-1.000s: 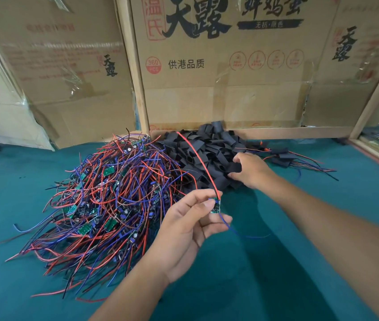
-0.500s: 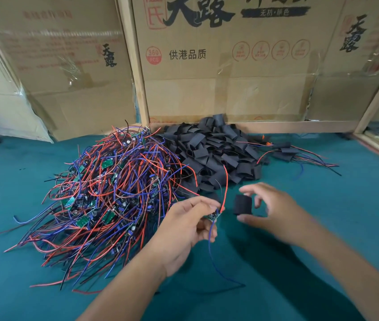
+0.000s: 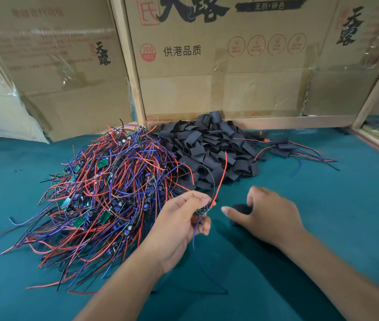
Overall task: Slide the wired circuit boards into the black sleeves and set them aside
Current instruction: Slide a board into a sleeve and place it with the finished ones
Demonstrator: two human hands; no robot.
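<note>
A black sleeve [image 3: 241, 208], fetched half a second ago from the heap of black sleeves [image 3: 209, 149] at the back of the green bench [image 3: 322, 205], has come forward in the right hand [image 3: 267, 214] and now sits almost level with the wired circuit board [image 3: 202, 211] pinched in the left hand [image 3: 179, 225]. The two parts are near but not yet touching, so the sliding-in appears about to begin. The left hand's thumb and fingertips grip the small board, its red lead arching up and its blue lead trailing down toward the person. The right hand curls over the sleeve, thumb stretched toward the board; the sleeve is blurred, and whether it is lifted clear or resting against the bench cannot be told. To the left lies the large tangle of unsleeved boards [image 3: 105, 193]; a few finished pieces [image 3: 283, 147] lie at the far right.
</note>
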